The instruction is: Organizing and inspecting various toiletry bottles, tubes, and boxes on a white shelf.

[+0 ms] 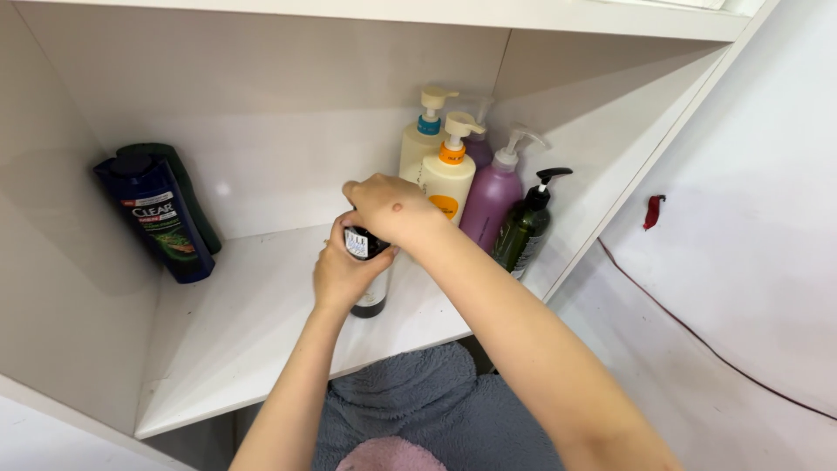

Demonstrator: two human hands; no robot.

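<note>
A dark bottle (370, 301) with a black-and-white label stands upright on the white shelf (253, 323), near its front middle. My left hand (342, 275) wraps around the bottle's body from the left. My right hand (388, 208) covers the bottle's top from above, fingers curled over it. The cap is hidden under that hand.
Two cream pump bottles (446, 170), a purple pump bottle (493, 194) and a dark green pump bottle (525, 228) crowd the shelf's back right corner. A blue bottle (161, 222) and a dark green one (187, 187) lean at the left wall. Grey cloth (418, 406) lies below the shelf.
</note>
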